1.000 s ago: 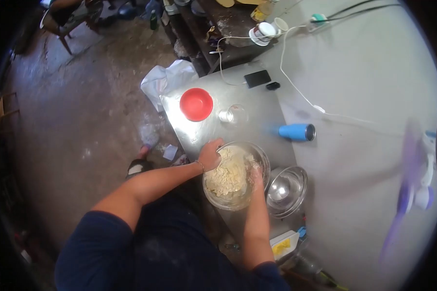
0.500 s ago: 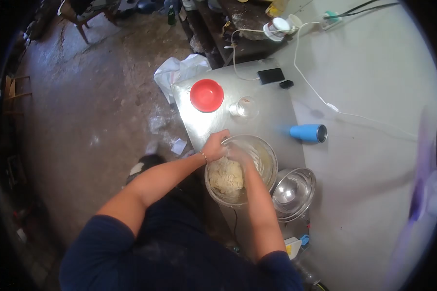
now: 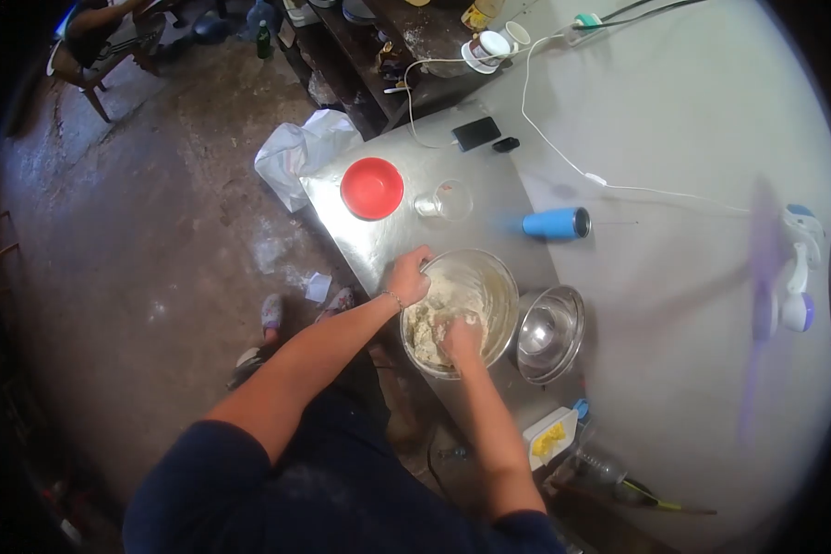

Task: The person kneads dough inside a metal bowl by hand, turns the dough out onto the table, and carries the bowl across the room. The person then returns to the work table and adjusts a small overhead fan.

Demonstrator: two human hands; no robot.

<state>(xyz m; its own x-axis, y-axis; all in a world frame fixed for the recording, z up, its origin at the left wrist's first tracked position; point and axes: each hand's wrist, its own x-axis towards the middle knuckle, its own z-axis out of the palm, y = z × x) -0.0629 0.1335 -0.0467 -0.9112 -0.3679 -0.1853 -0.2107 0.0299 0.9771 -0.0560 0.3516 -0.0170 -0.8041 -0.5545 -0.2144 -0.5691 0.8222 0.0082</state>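
A large metal mixing bowl (image 3: 502,343) stands at the front of the metal table, with pale, sticky dough (image 3: 425,331) and loose flour inside. My left hand (image 3: 410,277) holds the bowl's left rim, its fingers closed over the edge. Down in the bowl, my right hand (image 3: 461,337) is pressed into the dough with curled fingers, partly coated in it. Some fingertips are buried in the dough and cannot be seen. Just right of the bowl sit nested empty metal bowls (image 3: 560,346).
A red bowl (image 3: 372,188), a clear cup (image 3: 451,199), a blue tumbler (image 3: 558,223) and a phone (image 3: 475,135) on a cable stand on the metal table (image 3: 342,231). A white tub with yellow contents (image 3: 550,438) sits near my right arm. A fan (image 3: 794,277) is at the right.
My right hand has moved from near the upper rim down into the dough, which now looks broken up and spread. My left hand stays on the rim. The whole view has shifted.
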